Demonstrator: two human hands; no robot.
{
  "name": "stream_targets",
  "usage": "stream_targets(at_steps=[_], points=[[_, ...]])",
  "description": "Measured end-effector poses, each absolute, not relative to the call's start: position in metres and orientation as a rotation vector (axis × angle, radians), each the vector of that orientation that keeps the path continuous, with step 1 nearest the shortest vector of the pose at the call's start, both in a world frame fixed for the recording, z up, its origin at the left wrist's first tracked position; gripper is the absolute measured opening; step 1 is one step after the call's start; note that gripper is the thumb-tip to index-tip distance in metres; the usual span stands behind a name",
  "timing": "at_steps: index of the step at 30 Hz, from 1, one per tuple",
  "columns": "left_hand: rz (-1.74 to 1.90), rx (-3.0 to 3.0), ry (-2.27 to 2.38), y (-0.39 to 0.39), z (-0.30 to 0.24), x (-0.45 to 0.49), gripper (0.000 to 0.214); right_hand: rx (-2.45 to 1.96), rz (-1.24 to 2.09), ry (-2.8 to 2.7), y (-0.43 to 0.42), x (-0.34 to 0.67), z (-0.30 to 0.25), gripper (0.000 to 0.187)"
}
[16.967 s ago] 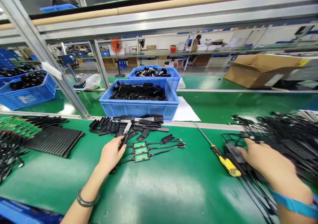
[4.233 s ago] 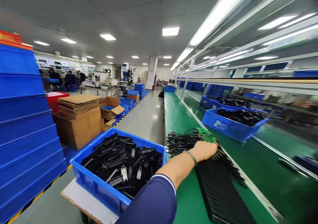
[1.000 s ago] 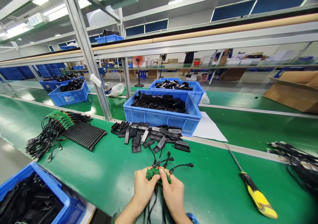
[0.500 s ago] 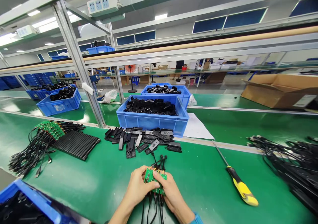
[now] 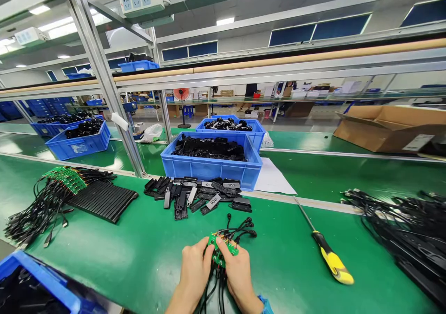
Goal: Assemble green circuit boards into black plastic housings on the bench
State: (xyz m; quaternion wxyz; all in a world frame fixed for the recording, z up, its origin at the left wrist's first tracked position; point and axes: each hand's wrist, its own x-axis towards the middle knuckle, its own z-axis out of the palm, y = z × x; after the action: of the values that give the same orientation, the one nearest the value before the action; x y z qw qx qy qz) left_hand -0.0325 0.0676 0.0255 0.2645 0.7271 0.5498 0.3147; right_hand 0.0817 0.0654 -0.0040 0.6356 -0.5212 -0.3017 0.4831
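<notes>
Both my hands hold a small bunch of green circuit boards (image 5: 219, 257) above the near middle of the bench. My left hand (image 5: 193, 268) pinches the boards' left side between thumb and fingers. On the right side, my right hand (image 5: 238, 270) grips them with its thumb across the front. Black cables (image 5: 220, 290) hang from the boards toward me, and short leads with round plugs (image 5: 246, 228) stick out beyond them. Just past my hands lies a loose pile of black and grey plastic casings (image 5: 195, 195). Exactly how many boards I hold is hidden by my fingers.
A blue bin (image 5: 212, 169) of black parts stands behind the casings. To the left, wired boards (image 5: 66, 180) rest by a row of black casings (image 5: 104, 200). A yellow-black screwdriver (image 5: 332, 260) and black cables (image 5: 400, 225) lie right. Another blue bin (image 5: 42, 277) is near left.
My hands and the boards have shifted slightly to the right. The far plugs have swung rightward and spread apart. My view has turned a little.
</notes>
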Motion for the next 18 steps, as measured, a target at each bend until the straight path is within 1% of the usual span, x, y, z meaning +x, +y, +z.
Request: stream_targets(at_steps=[5, 10, 11, 14, 15, 16, 18], points=[[0.81, 2.029, 1.486, 0.061, 0.025, -0.03, 0.034, -1.202, 1.133, -0.687, 0.065, 0.082, 0.003, 0.048], [0.692, 2.247, 1.422, 0.054, 0.071, -0.065, 0.042, -1.116, 1.35, -0.751, 0.059, 0.085, 0.034, 0.048], [0.702, 2.299, 1.379, 0.054, 0.083, -0.076, 0.047, -1.101, 1.414, -0.767, 0.056, 0.084, 0.042, 0.048], [0.644, 2.497, 1.098, 0.06, 0.118, -0.103, 0.082, -1.068, 1.66, -0.879, 0.042, 0.077, 0.065, 0.047], [0.599, 2.547, 1.003, 0.062, 0.128, -0.111, 0.087, -1.056, 1.751, -0.942, 0.037, 0.074, 0.072, 0.048], [0.552, 2.58, 0.931, 0.063, 0.137, -0.117, 0.086, -1.038, 1.837, -1.018, 0.033, 0.07, 0.078, 0.048], [0.458, 2.585, 0.854, 0.064, 0.151, -0.128, 0.069, -0.963, 1.978, -1.215, 0.03, 0.064, 0.088, 0.05]])
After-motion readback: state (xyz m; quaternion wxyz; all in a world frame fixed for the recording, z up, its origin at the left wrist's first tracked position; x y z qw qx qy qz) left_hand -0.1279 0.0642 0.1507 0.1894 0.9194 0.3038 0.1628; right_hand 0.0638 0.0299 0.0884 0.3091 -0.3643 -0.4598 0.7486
